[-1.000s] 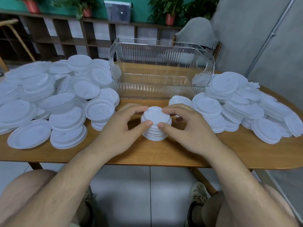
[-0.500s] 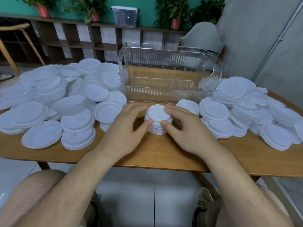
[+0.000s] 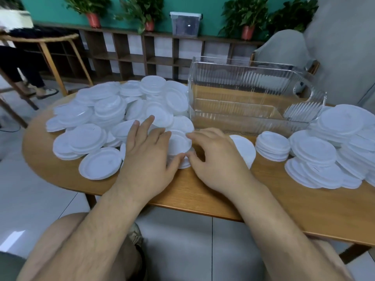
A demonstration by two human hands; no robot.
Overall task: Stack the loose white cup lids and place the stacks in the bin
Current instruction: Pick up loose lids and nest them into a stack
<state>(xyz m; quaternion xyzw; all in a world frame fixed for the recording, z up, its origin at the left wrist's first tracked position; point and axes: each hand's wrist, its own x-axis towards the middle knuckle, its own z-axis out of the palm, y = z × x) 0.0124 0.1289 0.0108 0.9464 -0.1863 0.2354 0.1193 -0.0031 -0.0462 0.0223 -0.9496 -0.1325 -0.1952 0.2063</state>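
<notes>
— Can any words be read?

— A small white mark is seen on the dark box [image 3: 185,24] on the shelf, but it is too small to be read. The lids are blurred, so no letters can be made out.

— How are the hands held?

— The left hand [image 3: 146,159] is laid over the lids with its fingers straight and spread. Its thumb is pressed to the front of a small stack of lids [image 3: 178,142]. The right hand [image 3: 215,159] is curled, and the stack is pinched at its right side between first finger and thumb.

— Where is the stack found?

— It is set on the wooden table [image 3: 203,189], touching the left heap of lids [image 3: 97,118]. The clear bin [image 3: 243,86] is seen behind it, a bit to the right. Another short stack [image 3: 272,145] and the right heap [image 3: 334,142] are seen further right.
</notes>
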